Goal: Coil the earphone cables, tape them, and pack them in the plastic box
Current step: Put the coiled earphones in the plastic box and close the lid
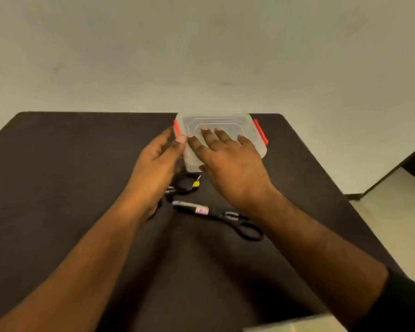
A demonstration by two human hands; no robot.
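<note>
A clear plastic box (247, 127) with red side latches and its lid on stands at the far edge of the black table (58, 176). My right hand (225, 161) lies flat on the lid with its fingers spread. My left hand (157, 161) is at the box's left side, and its fingertips touch the left red latch (176, 127). A coiled black earphone cable (185, 184) with a yellow tape piece lies just in front of the box, partly hidden under my left hand.
Black scissors (225, 218) with a label on the blade lie near the table's middle, under my right forearm. A pale box corner (295, 325) shows at the bottom edge. The table drops off to the floor at the right.
</note>
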